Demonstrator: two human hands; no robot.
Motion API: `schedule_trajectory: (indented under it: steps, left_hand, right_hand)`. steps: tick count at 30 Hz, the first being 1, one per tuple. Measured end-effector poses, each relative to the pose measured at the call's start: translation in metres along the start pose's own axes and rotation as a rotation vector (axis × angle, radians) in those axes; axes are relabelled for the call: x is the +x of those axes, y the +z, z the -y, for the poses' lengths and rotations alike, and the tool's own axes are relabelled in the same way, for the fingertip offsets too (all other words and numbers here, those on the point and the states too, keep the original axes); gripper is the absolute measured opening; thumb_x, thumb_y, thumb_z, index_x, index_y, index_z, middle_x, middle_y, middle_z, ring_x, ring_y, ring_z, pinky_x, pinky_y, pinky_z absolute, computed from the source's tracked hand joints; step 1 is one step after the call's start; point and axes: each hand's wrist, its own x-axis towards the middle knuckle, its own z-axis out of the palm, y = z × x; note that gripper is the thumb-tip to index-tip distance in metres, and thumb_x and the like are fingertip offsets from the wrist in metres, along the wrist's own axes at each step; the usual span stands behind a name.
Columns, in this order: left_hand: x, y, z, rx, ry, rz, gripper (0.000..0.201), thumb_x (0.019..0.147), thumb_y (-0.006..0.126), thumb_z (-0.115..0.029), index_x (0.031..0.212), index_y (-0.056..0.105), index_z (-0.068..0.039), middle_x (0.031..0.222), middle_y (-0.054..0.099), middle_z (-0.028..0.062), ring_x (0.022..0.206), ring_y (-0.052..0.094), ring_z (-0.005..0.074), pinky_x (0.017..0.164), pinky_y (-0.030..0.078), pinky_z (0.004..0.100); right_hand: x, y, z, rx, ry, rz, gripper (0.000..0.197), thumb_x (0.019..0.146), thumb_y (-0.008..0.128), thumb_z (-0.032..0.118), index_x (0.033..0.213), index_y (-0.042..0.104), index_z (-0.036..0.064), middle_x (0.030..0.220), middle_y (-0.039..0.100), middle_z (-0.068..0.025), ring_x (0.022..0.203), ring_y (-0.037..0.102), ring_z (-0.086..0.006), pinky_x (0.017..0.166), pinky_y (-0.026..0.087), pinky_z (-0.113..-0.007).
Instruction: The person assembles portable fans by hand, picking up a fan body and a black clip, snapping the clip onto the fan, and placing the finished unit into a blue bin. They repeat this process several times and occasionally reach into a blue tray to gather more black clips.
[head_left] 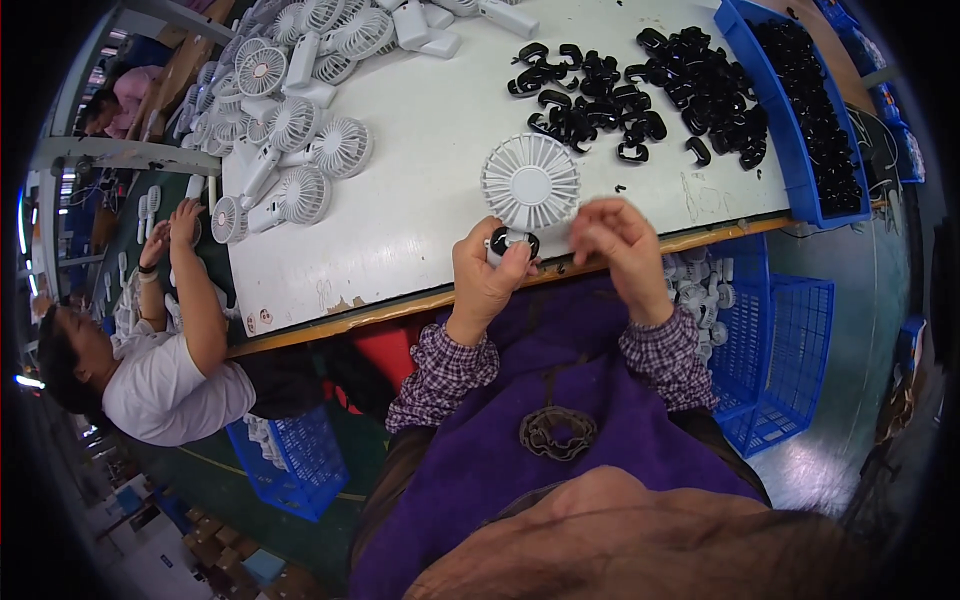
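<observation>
My left hand (484,275) is closed around a small white handheld fan (531,182), near the table's front edge. The fan's round slatted head points away from me, and a glossy black curved piece (514,243) sits at its neck beside my thumb. My fingers hide most of the handle. Just right of the fan, my right hand (622,250) is raised with its fingers loosely bent and apart. It looks slightly smeared, and I see nothing held in it. Beyond the fan, loose black curved pieces (600,95) lie scattered on the white table (420,170).
White fans (300,120) are heaped at the table's left and far side. A blue bin (790,110) of black pieces stands at the right end. Blue crates (770,370) holding fans sit below, right. Left of me, a co-worker in a white shirt (175,395) has raised hands.
</observation>
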Motion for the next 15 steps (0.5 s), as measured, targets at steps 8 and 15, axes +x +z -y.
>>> schedule_trajectory:
  steps: [8, 15]
  left_hand:
    - [-0.006, 0.024, 0.001, -1.064, -0.537, 0.626, 0.053, 0.094, 0.032, -0.049, 0.09, 0.051, 0.0, 0.055, 0.052, 0.0118, 0.037, 0.048, 0.0188, 0.035, 0.042, 0.0285]
    - [-0.001, 0.024, 0.01, -0.833, -0.569, 0.295, 0.063, 0.093, 0.033, -0.056, 0.101, 0.051, 0.004, 0.066, 0.053, 0.0086, 0.046, 0.051, 0.0164, 0.037, 0.04, 0.0256]
  right_hand:
    - [0.05, 0.017, 0.034, 0.312, -0.07, 0.324, 0.082, 0.073, 0.069, 0.018, 0.141, 0.026, 0.0013, 0.131, 0.047, -0.0193, 0.119, 0.049, -0.0238, 0.101, 0.039, -0.034]
    - [0.069, 0.036, 0.023, -0.062, -0.072, -0.097, 0.04, 0.08, 0.068, 0.015, 0.113, 0.053, -0.0018, 0.1, 0.06, -0.0064, 0.09, 0.057, -0.0107, 0.079, 0.046, -0.023]
